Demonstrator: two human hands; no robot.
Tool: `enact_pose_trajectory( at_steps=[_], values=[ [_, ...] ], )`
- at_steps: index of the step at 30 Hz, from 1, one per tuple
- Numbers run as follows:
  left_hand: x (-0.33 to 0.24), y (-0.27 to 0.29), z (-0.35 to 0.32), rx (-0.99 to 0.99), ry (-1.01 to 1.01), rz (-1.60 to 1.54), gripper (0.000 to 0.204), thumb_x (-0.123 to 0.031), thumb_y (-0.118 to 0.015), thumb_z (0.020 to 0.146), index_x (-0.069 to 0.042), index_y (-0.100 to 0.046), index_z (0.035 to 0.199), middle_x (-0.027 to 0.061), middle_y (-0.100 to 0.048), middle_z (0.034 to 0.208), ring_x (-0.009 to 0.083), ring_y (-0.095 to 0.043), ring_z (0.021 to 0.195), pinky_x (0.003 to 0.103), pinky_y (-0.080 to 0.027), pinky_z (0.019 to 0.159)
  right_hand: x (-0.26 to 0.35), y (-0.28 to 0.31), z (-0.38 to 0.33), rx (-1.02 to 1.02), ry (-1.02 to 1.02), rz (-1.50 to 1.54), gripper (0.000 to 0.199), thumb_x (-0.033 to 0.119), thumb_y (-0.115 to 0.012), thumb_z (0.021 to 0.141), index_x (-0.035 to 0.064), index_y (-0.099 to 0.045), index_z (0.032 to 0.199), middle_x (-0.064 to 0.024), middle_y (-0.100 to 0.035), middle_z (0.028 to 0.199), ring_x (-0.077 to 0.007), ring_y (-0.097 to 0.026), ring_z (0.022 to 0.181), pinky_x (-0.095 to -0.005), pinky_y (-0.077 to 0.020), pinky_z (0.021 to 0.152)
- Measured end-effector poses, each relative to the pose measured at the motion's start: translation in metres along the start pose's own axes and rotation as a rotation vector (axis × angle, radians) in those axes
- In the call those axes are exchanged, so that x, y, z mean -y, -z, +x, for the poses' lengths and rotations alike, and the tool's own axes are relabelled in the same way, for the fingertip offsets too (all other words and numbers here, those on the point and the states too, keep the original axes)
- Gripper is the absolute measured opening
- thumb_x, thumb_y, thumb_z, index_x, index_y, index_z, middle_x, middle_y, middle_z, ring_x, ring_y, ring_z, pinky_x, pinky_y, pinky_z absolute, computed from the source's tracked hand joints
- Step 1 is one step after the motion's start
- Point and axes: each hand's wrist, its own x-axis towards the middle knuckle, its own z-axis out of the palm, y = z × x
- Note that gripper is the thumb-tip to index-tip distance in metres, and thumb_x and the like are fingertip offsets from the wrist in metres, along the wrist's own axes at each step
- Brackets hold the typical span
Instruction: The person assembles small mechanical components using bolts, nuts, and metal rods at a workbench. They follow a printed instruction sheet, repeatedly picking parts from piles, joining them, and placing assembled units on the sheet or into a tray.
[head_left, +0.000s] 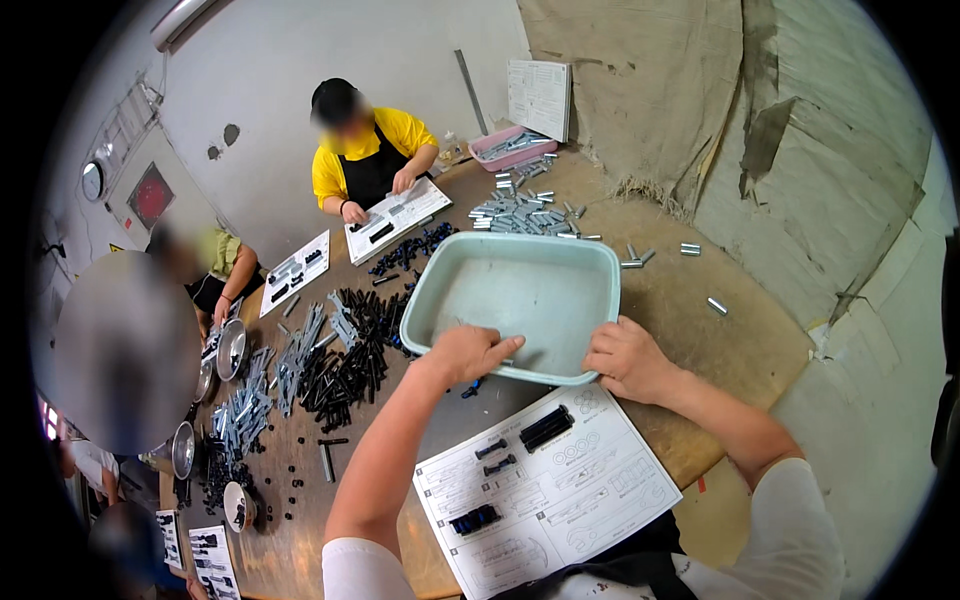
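A pale green plastic tub (520, 262) sits empty on the table in front of me. My left hand (468, 352) rests over its near rim, fingers curled onto the edge. My right hand (625, 358) grips the near right corner of the same tub. Just below the tub lies a white instruction sheet (560, 490) with a few small black parts laid on its drawings.
A heap of black and grey parts (335, 360) lies left of the tub. Silver cylinders (525, 212) are scattered behind it, near a pink tray (508, 146). A person in a yellow shirt (370, 160) works across the table; others sit at the left with metal bowls (232, 350).
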Motion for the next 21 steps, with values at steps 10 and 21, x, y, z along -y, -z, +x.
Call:
enact_pose_trajectory(
  at_steps=[10,21],
  values=[
    [0.009,-0.008,-0.027,-0.772,0.051,-0.806,0.067,-0.055,-0.044,0.101,-0.003,-0.062,0.064,0.006,-0.056,0.055,0.0196,-0.05,0.049,0.035,-0.036,0.05,-0.048,-0.059,0.053,-0.043,-0.174,0.039,0.02,0.019,-0.074,0.07,0.0119,-0.066,0.087,-0.0048,-0.064,0.085,-0.0275,-0.06,0.091,-0.044,-0.0471,0.076],
    [0.034,-0.097,-0.139,-0.492,0.305,-2.296,0.045,-0.048,-0.044,0.102,-0.01,-0.058,0.121,0.0059,-0.061,0.086,0.0136,-0.052,0.061,0.025,-0.037,0.047,-0.218,-0.138,0.163,-0.059,-0.652,-0.269,0.033,0.013,-0.063,0.081,0.0164,-0.066,0.114,-0.0106,-0.059,0.124,-0.0338,-0.049,0.122,-0.0522,-0.0447,0.093]
  ],
)
